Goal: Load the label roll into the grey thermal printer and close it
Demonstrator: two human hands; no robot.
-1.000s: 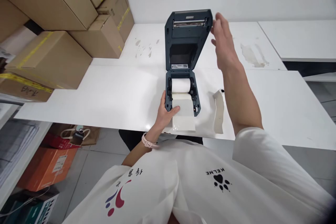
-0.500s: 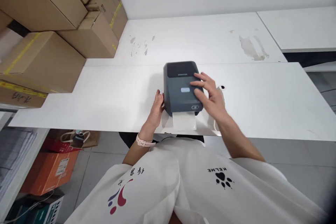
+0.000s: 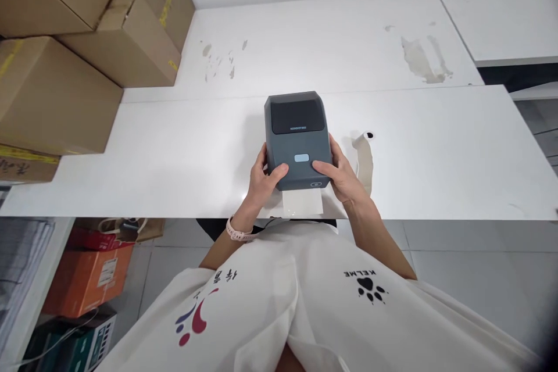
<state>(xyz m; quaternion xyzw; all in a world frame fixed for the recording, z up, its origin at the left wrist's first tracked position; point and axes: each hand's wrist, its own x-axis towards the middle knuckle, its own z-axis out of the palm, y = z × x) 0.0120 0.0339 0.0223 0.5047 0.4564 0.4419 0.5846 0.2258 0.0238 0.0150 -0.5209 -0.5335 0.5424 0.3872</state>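
A dark grey-blue label printer [image 3: 297, 144] with a black top window and a pale button is at the middle of the white table, near its front edge. My left hand [image 3: 263, 179] grips its left side, thumb on the top face. On the right side my right hand [image 3: 344, 175] holds it the same way, its thumb close to the button. From the printer's front slot a white label strip [image 3: 303, 202] sticks out toward me. Just right of my right hand lies a small roll of paper [image 3: 365, 154], partly unwound. The fingers under the printer are hidden.
Cardboard boxes [image 3: 56, 93] are stacked on the table's left end against the wall. An orange box [image 3: 89, 282] sits on the floor at lower left. The white table [image 3: 440, 157] stretches right, with stained patches at the back.
My right hand has moved from the printer's top to its right side and now grips it. My left thumb has come onto the top face. The view has shifted slightly.
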